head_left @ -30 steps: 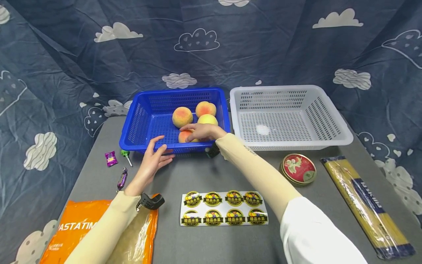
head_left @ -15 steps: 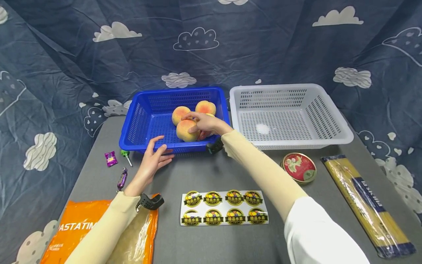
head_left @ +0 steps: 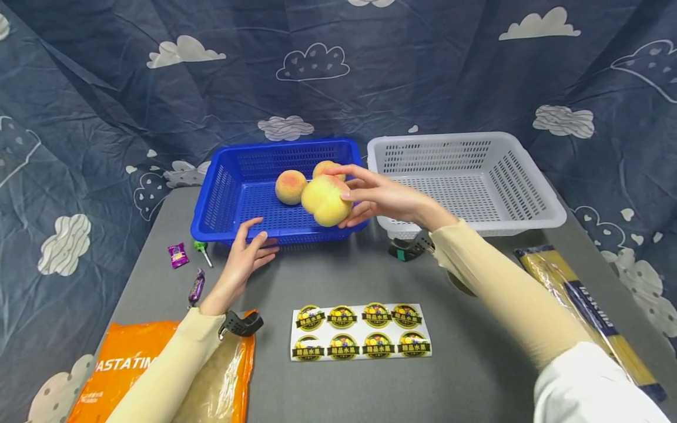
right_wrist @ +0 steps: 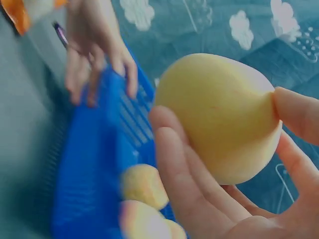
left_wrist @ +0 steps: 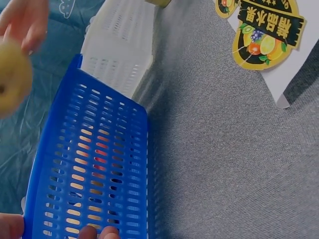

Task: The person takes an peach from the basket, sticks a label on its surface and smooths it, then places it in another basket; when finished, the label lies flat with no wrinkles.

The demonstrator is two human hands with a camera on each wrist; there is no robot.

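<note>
A yellow peach with a red blush point(head_left: 324, 204) is held between the fingers and thumb of my right hand point(head_left: 379, 197), raised over the front right of the blue basket point(head_left: 222, 197). The right wrist view shows this fruit large, fingers on one side and thumb on the other. Other peaches point(head_left: 290, 187) lie in the basket; the held one and my hand cover part of them in the head view. My left hand point(head_left: 240, 258) grips the basket's front wall near its left end, with fingertips point(left_wrist: 108, 233) outside and a digit over the rim.
A white basket point(head_left: 552, 220) stands right of the blue one. In front lie a sheet of round fruit stickers point(head_left: 361, 332) and an orange pasta bag point(head_left: 132, 338). Purple sweets point(head_left: 178, 255) and a green lollipop point(head_left: 201, 247) lie left, a spaghetti packet point(head_left: 592, 311) right. My right sleeve mostly covers a tin.
My right hand has taken hold of a peach in the blue basket, lifted it and moved right, turning it. The right sleeve now covers most of the red tin. My left hand stays put.
</note>
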